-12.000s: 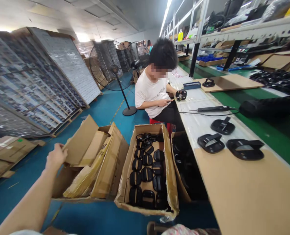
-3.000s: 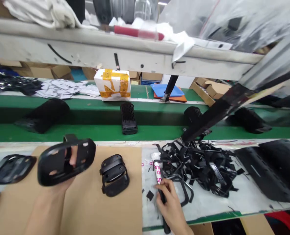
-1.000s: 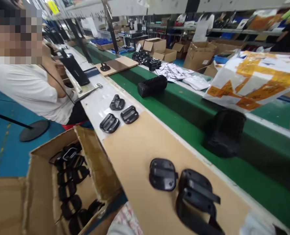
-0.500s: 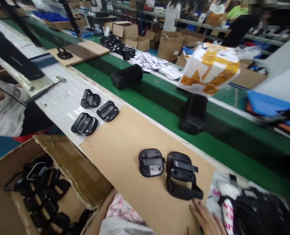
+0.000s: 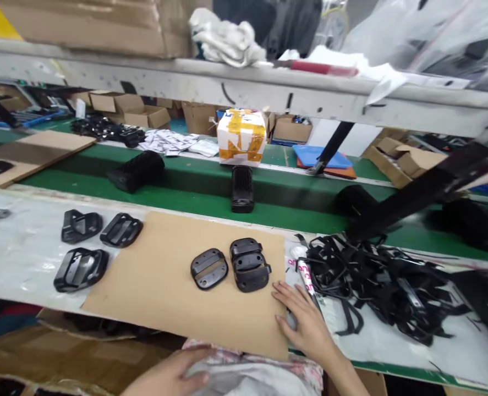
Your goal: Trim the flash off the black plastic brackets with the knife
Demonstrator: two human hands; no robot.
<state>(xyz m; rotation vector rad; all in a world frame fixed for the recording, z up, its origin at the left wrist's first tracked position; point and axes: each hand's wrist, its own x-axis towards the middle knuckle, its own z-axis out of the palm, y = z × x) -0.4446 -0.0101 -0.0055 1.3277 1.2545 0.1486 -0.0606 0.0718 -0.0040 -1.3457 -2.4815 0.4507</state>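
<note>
My right hand (image 5: 305, 322) rests at the right edge of a brown cardboard sheet (image 5: 157, 291), fingers apart. A small grey thing (image 5: 291, 319) shows between its thumb and fingers, mostly hidden. Just beyond the fingertips, two black plastic plates with straps (image 5: 250, 269) lie overlapping. A similar black plate (image 5: 209, 268) lies to their left. My left hand (image 5: 177, 374) is low at the front, over my lap and apart from the plates, its fingers stretched out and holding nothing visible.
Three black plastic holders (image 5: 82, 269) lie left of the sheet. Tangled black straps (image 5: 384, 286) cover the right side. Beyond runs a green conveyor (image 5: 194, 190) carrying black cylinders (image 5: 242, 190). A shelf beam (image 5: 153, 77) crosses overhead. An open carton (image 5: 62, 352) stands front left.
My view has swung right, bringing in the shelf and strap pile. The nearer right-hand plate, seen edge-up before, now lies flatter. My left hand has come into view.
</note>
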